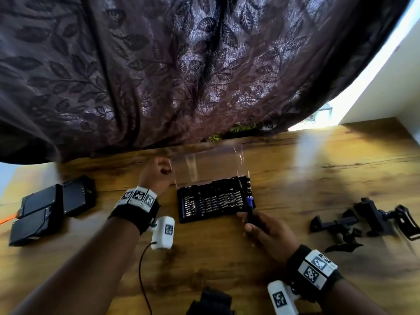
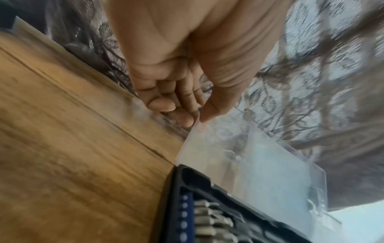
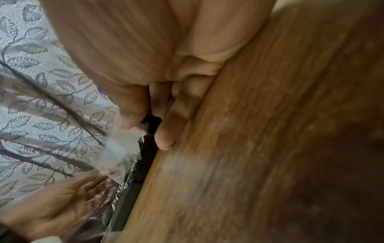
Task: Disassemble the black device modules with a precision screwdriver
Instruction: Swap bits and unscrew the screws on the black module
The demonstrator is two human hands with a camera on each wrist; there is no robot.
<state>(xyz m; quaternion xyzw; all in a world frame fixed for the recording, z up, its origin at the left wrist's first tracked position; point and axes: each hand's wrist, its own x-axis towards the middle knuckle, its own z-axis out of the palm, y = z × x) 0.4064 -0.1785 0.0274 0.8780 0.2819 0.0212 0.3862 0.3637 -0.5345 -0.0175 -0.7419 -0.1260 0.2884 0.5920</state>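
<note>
A black bit case (image 1: 211, 204) lies open mid-table, rows of metal bits inside. Its clear lid (image 1: 208, 170) stands raised, and my left hand (image 1: 159, 172) pinches the lid's left corner (image 2: 195, 121) between thumb and fingers. My right hand (image 1: 261, 228) grips a screwdriver (image 1: 250, 208) with a blue and black handle at the case's right end, its tip pointing away from me. The right wrist view shows those fingers (image 3: 166, 131) curled round the dark handle (image 3: 150, 125). Three flat black device modules (image 1: 52, 205) lie together at the far left.
A heap of black clamp and mount parts (image 1: 368, 221) lies at the right. Another black object (image 1: 211, 301) sits at the near edge. A dark leaf-patterned curtain (image 1: 181, 64) hangs over the table's far edge. An orange cable (image 1: 8, 218) runs by the modules.
</note>
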